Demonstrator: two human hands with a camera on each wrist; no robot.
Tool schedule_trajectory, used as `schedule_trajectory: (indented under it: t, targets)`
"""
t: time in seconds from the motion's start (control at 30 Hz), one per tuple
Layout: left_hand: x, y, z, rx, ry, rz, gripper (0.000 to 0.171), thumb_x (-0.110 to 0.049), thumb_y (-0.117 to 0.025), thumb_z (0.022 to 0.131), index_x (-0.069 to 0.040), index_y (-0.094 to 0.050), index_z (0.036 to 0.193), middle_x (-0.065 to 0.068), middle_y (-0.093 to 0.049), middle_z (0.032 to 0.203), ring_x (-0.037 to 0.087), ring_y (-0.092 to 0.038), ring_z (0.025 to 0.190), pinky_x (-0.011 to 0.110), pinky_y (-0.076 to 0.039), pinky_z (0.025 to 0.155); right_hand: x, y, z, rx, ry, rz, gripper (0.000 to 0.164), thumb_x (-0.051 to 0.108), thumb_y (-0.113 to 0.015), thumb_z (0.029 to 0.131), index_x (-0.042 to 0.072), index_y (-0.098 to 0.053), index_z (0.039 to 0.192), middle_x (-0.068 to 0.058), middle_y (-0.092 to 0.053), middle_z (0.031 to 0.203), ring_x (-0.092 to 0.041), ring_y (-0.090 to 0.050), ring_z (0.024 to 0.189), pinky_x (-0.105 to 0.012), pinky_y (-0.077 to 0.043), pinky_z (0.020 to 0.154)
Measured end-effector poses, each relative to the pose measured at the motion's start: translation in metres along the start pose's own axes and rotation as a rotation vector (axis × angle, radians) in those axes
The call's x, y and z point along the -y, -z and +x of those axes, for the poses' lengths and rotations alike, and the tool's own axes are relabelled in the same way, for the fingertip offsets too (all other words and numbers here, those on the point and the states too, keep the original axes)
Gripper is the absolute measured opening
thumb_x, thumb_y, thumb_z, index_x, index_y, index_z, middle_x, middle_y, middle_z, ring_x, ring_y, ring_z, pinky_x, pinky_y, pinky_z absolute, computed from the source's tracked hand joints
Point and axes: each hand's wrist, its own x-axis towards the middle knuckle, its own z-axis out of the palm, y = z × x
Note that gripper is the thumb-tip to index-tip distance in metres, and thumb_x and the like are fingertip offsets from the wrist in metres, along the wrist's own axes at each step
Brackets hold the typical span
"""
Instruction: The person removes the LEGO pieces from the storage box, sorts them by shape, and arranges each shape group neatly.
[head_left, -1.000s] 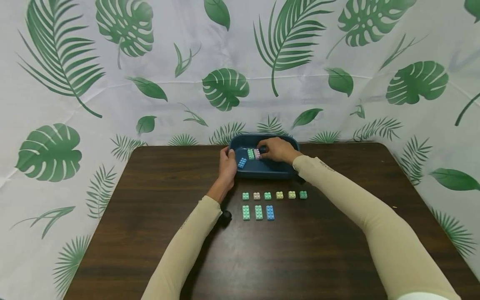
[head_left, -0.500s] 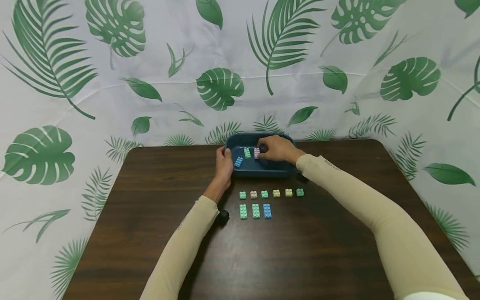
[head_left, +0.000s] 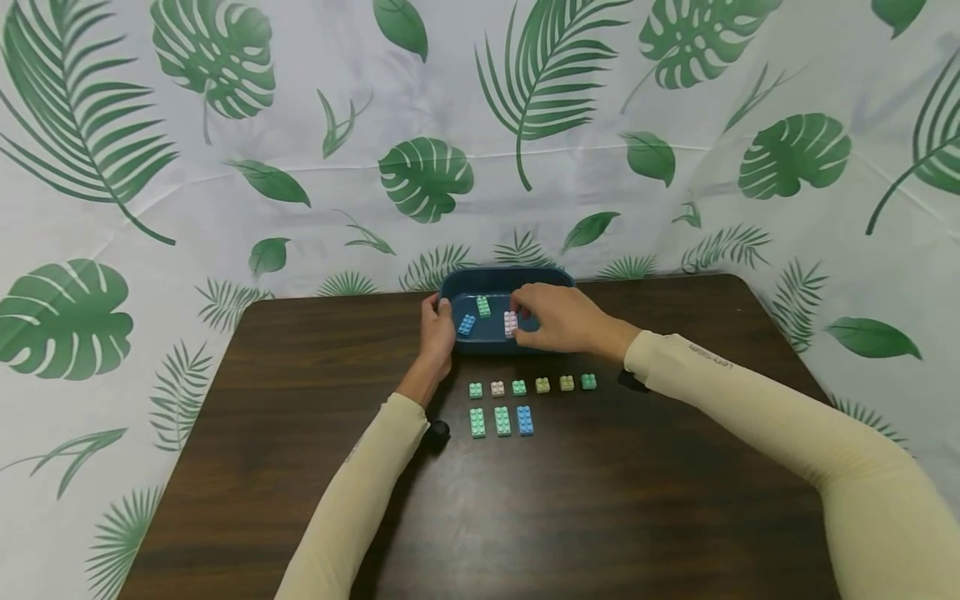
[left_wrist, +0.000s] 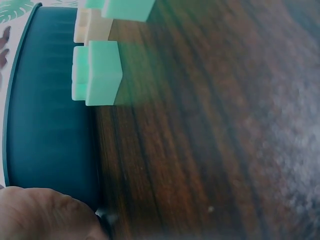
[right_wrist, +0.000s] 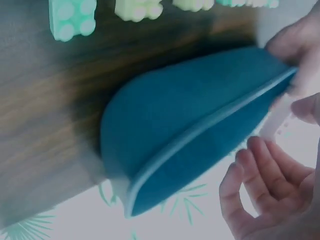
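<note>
A dark blue plastic tray (head_left: pixel 491 345) stands at the back of the table. My left hand (head_left: pixel 437 333) grips its left end, thumb at the rim; in the left wrist view a bit of that hand (left_wrist: pixel 45 215) shows against the tray wall (left_wrist: pixel 50 115). My right hand (head_left: pixel 566 319) pinches a long pink toy brick (head_left: pixel 511 323) between thumb and fingers, over the tray's near side. The pink brick (right_wrist: pixel 276 120) is partly hidden by the fingers in the right wrist view. Inside the tray lie a long green brick (head_left: pixel 483 306) and a tilted long blue brick (head_left: pixel 467 324).
Before the tray runs a row of several small square bricks, from a green brick (head_left: pixel 476 390) through a yellow brick (head_left: pixel 542 385) to a darker green brick (head_left: pixel 588 382). Nearer stand two long green bricks (head_left: pixel 490 422) and a long blue brick (head_left: pixel 525 420). A leaf-print cloth (head_left: pixel 337 192) hangs behind.
My right hand has drawn the pink brick away from the green one, towards the tray's near side. The left hand keeps its grip on the tray. The head view has shifted slightly.
</note>
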Motion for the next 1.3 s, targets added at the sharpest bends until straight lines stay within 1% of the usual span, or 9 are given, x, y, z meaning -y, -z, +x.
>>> schedule_trajectory:
  t: [0.13, 0.23, 0.33, 0.47, 0.6, 0.7, 0.83, 1.07, 1.3]
  targets:
    - [0.0, -0.001, -0.002, 0.008, -0.001, -0.001, 0.048, -0.034, -0.034, 0.117, -0.013, -0.032, 0.16, 0.014, -0.037, 0.165, 0.029, -0.035, 0.154, 0.048, -0.027, 0.13, 0.011, 0.009, -0.019, 0.054, 0.054, -0.008, 0.031, 0.045, -0.068, 0.1, 0.022, -0.067, 0.121, 0.001, -0.069, 0.107, -0.013, -0.058, 0.084, -0.037, -0.052, 0.075]
    - [-0.001, -0.001, -0.002, 0.003, -0.007, 0.002, 0.047, -0.032, -0.033, 0.117, -0.012, -0.033, 0.159, 0.015, -0.038, 0.164, 0.029, -0.037, 0.152, 0.048, -0.028, 0.129, 0.017, 0.014, -0.032, 0.126, 0.066, 0.002, 0.029, 0.042, -0.069, 0.1, 0.022, -0.067, 0.12, 0.005, -0.067, 0.102, -0.009, -0.056, 0.079, -0.035, -0.05, 0.074]
    - [-0.002, 0.0, -0.001, -0.012, -0.009, 0.009, 0.045, -0.03, -0.033, 0.117, -0.012, -0.034, 0.158, 0.015, -0.04, 0.162, 0.029, -0.039, 0.149, 0.048, -0.029, 0.128, 0.022, 0.016, -0.041, 0.216, 0.068, 0.014, 0.029, 0.041, -0.073, 0.099, 0.022, -0.067, 0.12, 0.008, -0.066, 0.09, -0.007, -0.055, 0.07, -0.033, -0.049, 0.07]
    - [-0.002, 0.003, 0.0, -0.008, -0.007, 0.008, 0.046, -0.031, -0.034, 0.117, -0.012, -0.033, 0.159, 0.014, -0.04, 0.162, 0.029, -0.039, 0.148, 0.048, -0.028, 0.128, 0.025, 0.01, -0.049, 0.331, 0.069, 0.016, 0.031, 0.045, -0.077, 0.096, 0.024, -0.069, 0.117, 0.011, -0.062, 0.074, -0.006, -0.054, 0.062, -0.03, -0.047, 0.063]
    - [-0.002, 0.005, 0.0, 0.012, -0.005, -0.008, 0.047, -0.033, -0.034, 0.117, -0.013, -0.032, 0.16, 0.013, -0.039, 0.163, 0.029, -0.037, 0.15, 0.049, -0.027, 0.129, 0.024, 0.0, -0.056, 0.391, 0.065, 0.026, 0.034, 0.049, -0.079, 0.093, 0.026, -0.07, 0.116, 0.01, -0.06, 0.071, -0.005, -0.052, 0.06, -0.028, -0.044, 0.06]
    - [-0.001, 0.004, 0.0, 0.019, -0.007, -0.01, 0.047, -0.032, -0.034, 0.117, -0.013, -0.032, 0.16, 0.013, -0.039, 0.164, 0.029, -0.037, 0.152, 0.049, -0.027, 0.129, 0.023, -0.007, -0.062, 0.402, 0.053, 0.046, 0.035, 0.049, -0.08, 0.093, 0.027, -0.071, 0.118, 0.01, -0.06, 0.07, -0.006, -0.05, 0.059, -0.028, -0.042, 0.059]
    - [0.001, 0.003, 0.001, 0.024, -0.013, -0.005, 0.048, -0.034, -0.033, 0.117, -0.013, -0.032, 0.16, 0.013, -0.038, 0.164, 0.029, -0.036, 0.153, 0.05, -0.027, 0.129, 0.019, -0.015, -0.069, 0.397, 0.037, 0.069, 0.034, 0.046, -0.081, 0.092, 0.027, -0.071, 0.118, 0.011, -0.059, 0.069, -0.006, -0.051, 0.059, -0.028, -0.042, 0.059]
    - [0.001, 0.001, 0.001, 0.023, -0.018, -0.003, 0.048, -0.035, -0.034, 0.117, -0.014, -0.032, 0.16, 0.013, -0.038, 0.164, 0.029, -0.036, 0.153, 0.05, -0.027, 0.129, 0.016, -0.027, -0.077, 0.366, 0.014, 0.055, 0.032, 0.042, -0.081, 0.093, 0.027, -0.071, 0.119, 0.013, -0.058, 0.069, -0.005, -0.052, 0.059, -0.028, -0.043, 0.058]
    - [0.001, 0.003, 0.001, 0.018, -0.009, -0.003, 0.049, -0.035, -0.033, 0.117, -0.014, -0.032, 0.161, 0.013, -0.038, 0.165, 0.028, -0.036, 0.153, 0.049, -0.027, 0.129, 0.015, -0.035, -0.081, 0.354, -0.023, 0.061, 0.03, 0.042, -0.082, 0.092, 0.028, -0.07, 0.115, 0.012, -0.058, 0.069, -0.006, -0.052, 0.06, -0.029, -0.043, 0.059]
